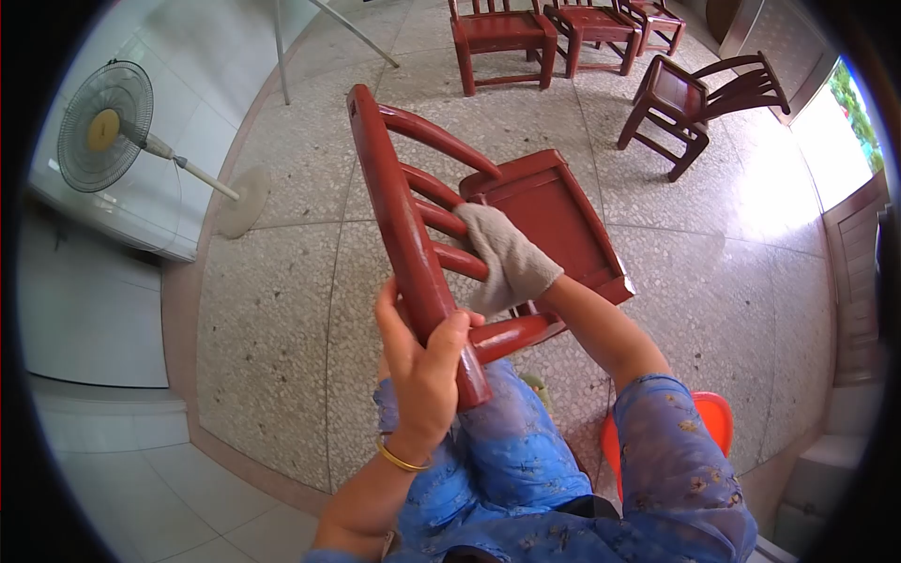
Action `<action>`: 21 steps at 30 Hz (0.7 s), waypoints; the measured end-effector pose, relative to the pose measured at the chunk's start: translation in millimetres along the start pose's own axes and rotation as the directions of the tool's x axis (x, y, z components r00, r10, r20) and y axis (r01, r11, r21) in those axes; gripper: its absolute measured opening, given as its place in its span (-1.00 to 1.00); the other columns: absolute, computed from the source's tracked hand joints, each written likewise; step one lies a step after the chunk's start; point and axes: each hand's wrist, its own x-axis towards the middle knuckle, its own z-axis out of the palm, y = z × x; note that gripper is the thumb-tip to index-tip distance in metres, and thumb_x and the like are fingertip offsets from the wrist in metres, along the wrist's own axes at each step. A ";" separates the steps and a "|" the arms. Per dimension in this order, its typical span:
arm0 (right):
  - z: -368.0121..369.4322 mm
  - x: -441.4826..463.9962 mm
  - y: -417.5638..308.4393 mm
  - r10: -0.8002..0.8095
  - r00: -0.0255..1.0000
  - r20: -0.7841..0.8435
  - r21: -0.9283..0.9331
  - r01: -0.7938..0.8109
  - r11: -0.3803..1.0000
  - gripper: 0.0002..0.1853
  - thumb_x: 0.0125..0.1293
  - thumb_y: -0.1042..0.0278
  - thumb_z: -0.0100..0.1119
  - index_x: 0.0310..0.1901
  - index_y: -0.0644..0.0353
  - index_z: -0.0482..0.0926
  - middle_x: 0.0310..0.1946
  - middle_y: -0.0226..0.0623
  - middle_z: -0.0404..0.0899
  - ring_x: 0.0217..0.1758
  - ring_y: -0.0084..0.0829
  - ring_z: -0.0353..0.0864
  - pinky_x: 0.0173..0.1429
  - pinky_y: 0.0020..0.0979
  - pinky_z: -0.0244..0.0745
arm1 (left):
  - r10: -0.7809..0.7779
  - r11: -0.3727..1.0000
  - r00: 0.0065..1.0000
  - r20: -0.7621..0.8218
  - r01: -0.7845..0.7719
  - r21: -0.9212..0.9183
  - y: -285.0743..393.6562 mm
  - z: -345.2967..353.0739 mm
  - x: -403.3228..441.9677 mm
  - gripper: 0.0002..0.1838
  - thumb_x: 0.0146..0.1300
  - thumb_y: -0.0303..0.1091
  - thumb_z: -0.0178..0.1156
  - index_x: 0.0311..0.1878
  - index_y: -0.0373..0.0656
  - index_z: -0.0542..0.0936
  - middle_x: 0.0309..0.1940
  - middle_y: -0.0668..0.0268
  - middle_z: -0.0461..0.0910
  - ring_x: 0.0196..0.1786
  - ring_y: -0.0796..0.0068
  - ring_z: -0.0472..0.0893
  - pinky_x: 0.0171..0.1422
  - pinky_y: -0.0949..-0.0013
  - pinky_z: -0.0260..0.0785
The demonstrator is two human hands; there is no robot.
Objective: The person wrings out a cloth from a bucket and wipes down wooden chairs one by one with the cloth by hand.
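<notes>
A dark red wooden chair is tilted in front of my knees, its curved back slats pointing towards me. My left hand is closed round the near end of its thick top rail, with the thumb over the rail. A gold-coloured bangle circles that wrist. A greyish cloth mitt covers my right hand, which is wrapped against the back slats beside the seat. The cloth hides the fingers of that hand.
An orange-red basin stands by my right leg. Several similar red chairs are at the back, and another chair lies tipped at the right. A standing fan is at the left wall, near thin metal legs.
</notes>
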 end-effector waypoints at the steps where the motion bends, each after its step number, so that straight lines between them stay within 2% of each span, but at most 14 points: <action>1: 8.0 -6.1 16.0 -0.004 1.000 -0.002 0.005 0.004 1.000 -0.24 -0.38 0.10 0.48 -0.02 0.12 0.43 -0.16 -0.07 0.44 -0.08 0.05 0.45 0.05 -0.15 0.35 | 0.001 1.000 1.000 0.003 -0.001 0.006 -0.9 0.3 -0.3 -0.41 0.31 -0.47 0.07 0.36 -0.33 0.12 0.01 0.12 0.43 -0.12 0.35 0.62 0.05 0.27 0.51; 3: 19.4 -17.1 37.9 0.183 0.983 -0.012 -0.052 -0.183 0.982 -0.42 -0.47 0.30 0.43 -0.23 0.09 0.47 -0.36 -0.15 0.55 -0.14 -0.07 0.64 -0.11 -0.30 0.46 | 0.002 1.000 1.000 0.008 -0.002 0.017 -2.0 -0.8 2.0 -0.40 0.29 -0.47 0.07 0.36 -0.32 0.12 0.02 0.12 0.42 -0.11 0.34 0.62 0.05 0.27 0.50; 7: 4.5 -26.4 17.7 0.156 0.986 0.054 -0.078 -0.151 0.985 -0.41 -0.44 0.30 0.43 -0.19 0.08 0.50 -0.42 -0.20 0.55 -0.21 -0.20 0.64 -0.13 -0.30 0.44 | 0.002 1.000 1.000 -0.004 -0.002 0.014 -0.9 -1.6 -1.9 -0.43 0.32 -0.45 0.08 0.34 -0.32 0.13 0.01 0.13 0.43 -0.11 0.36 0.62 0.04 0.28 0.51; 9: 13.8 -24.0 20.9 0.231 0.970 -0.078 0.217 -0.209 0.953 -0.52 -0.35 0.27 0.32 -0.26 0.13 0.44 -0.45 -0.21 0.43 -0.34 -0.02 0.44 -0.23 -0.27 0.35 | 0.022 1.000 1.000 0.009 -0.022 0.006 -1.7 0.6 0.6 -0.44 0.33 -0.44 0.08 0.34 -0.32 0.14 0.01 0.13 0.43 -0.12 0.37 0.62 0.03 0.28 0.51; 10: 17.9 -19.5 21.7 0.186 0.968 -0.168 0.196 -0.152 0.969 -0.56 -0.29 0.35 0.27 -0.24 0.18 0.47 -0.48 -0.27 0.41 -0.43 -0.18 0.42 -0.28 -0.33 0.36 | 0.027 1.000 1.000 0.011 -0.027 0.001 -2.2 0.3 0.9 -0.45 0.34 -0.43 0.09 0.33 -0.32 0.15 0.00 0.14 0.44 -0.13 0.37 0.62 0.03 0.29 0.51; 11: 8.1 -15.9 0.7 0.178 0.970 -0.168 0.192 -0.145 0.971 -0.56 -0.29 0.35 0.27 -0.24 0.18 0.47 -0.48 -0.27 0.41 -0.43 -0.18 0.42 -0.28 -0.33 0.36 | 0.027 1.000 1.000 0.007 -0.027 -0.002 -2.7 -0.9 -0.3 -0.46 0.35 -0.42 0.09 0.32 -0.31 0.16 -0.01 0.15 0.44 -0.14 0.38 0.63 0.02 0.29 0.51; 13: -18.0 -18.4 -44.3 0.032 0.937 -0.348 0.155 0.024 0.988 -0.59 -0.17 0.39 0.33 -0.20 0.24 0.50 -0.46 -0.35 0.42 -0.48 -0.46 0.38 -0.35 -0.42 0.36 | 0.022 1.000 1.000 0.005 -0.022 -0.007 -2.1 -1.6 0.3 -0.47 0.35 -0.41 0.09 0.32 -0.31 0.17 -0.03 0.16 0.45 -0.14 0.39 0.63 0.02 0.30 0.51; 14: -25.6 -16.6 -61.3 0.037 0.937 -0.346 0.154 0.018 0.988 -0.59 -0.17 0.39 0.33 -0.20 0.24 0.50 -0.46 -0.35 0.42 -0.48 -0.46 0.38 -0.35 -0.42 0.36 | 0.011 1.000 1.000 0.009 -0.011 -0.012 -1.8 -1.5 -0.4 -0.47 0.35 -0.41 0.10 0.31 -0.30 0.17 -0.04 0.17 0.46 -0.15 0.39 0.63 0.02 0.31 0.52; 15: -34.1 -10.1 -76.0 0.201 0.938 -0.283 0.450 -0.056 0.891 -0.60 -0.13 0.40 0.38 -0.18 0.25 0.51 -0.45 -0.39 0.42 -0.46 -0.56 0.37 -0.37 -0.48 0.36 | 0.011 1.000 1.000 0.014 -0.011 -0.017 -2.1 -2.0 -0.8 -0.47 0.35 -0.41 0.10 0.31 -0.30 0.17 -0.04 0.17 0.46 -0.15 0.39 0.63 0.02 0.31 0.52; 16: -46.3 -3.1 -92.0 0.335 0.926 -0.175 0.697 -0.124 0.706 -0.60 -0.09 0.42 0.42 -0.17 0.27 0.52 -0.45 -0.43 0.43 -0.44 -0.67 0.36 -0.38 -0.53 0.35 | 0.008 1.000 1.000 0.014 -0.008 -0.013 -2.6 -3.0 -0.3 -0.47 0.35 -0.41 0.10 0.31 -0.30 0.17 -0.05 0.18 0.46 -0.15 0.39 0.62 0.02 0.32 0.52; 17: -68.7 2.8 -117.8 0.333 0.925 -0.180 0.692 -0.121 0.712 -0.60 -0.09 0.42 0.42 -0.17 0.27 0.52 -0.45 -0.43 0.43 -0.44 -0.67 0.36 -0.38 -0.53 0.35 | 0.006 1.000 1.000 0.012 -0.005 -0.008 -2.5 -3.1 0.3 -0.47 0.35 -0.41 0.11 0.31 -0.29 0.17 -0.06 0.18 0.46 -0.15 0.40 0.62 0.02 0.33 0.51; 19: -107.9 20.1 -160.4 0.091 0.971 -0.220 0.249 -0.034 0.968 -0.88 -0.01 0.54 0.36 -0.44 0.26 0.58 -0.52 -0.30 0.58 -0.41 -0.51 0.59 -0.31 -0.53 0.48 | 0.008 1.000 1.000 0.008 -0.008 -0.016 -1.9 -2.1 0.2 -0.47 0.34 -0.41 0.11 0.30 -0.29 0.18 -0.05 0.18 0.46 -0.16 0.39 0.62 0.03 0.32 0.51; 20: -81.4 52.6 -141.1 0.068 0.977 -0.203 0.135 -0.041 0.990 -0.72 0.10 0.45 0.35 -0.15 0.27 0.53 -0.53 -0.47 0.44 -0.42 -0.64 0.46 -0.32 -0.57 0.44 | 0.016 1.000 1.000 0.000 -0.016 -0.014 -1.8 -1.3 0.3 -0.47 0.34 -0.42 0.11 0.31 -0.30 0.17 -0.04 0.17 0.45 -0.15 0.39 0.62 0.04 0.30 0.50; 21: -68.4 85.8 -109.6 0.162 0.987 -0.006 -0.259 -0.158 0.953 -0.82 0.28 0.40 0.21 -0.13 0.24 0.54 -0.51 -0.42 0.49 -0.38 -0.55 0.54 -0.22 -0.45 0.52 | 0.022 1.000 1.000 -0.009 -0.022 -0.013 -1.7 -1.7 0.7 -0.47 0.33 -0.42 0.10 0.31 -0.30 0.17 -0.04 0.15 0.45 -0.15 0.38 0.62 0.05 0.29 0.50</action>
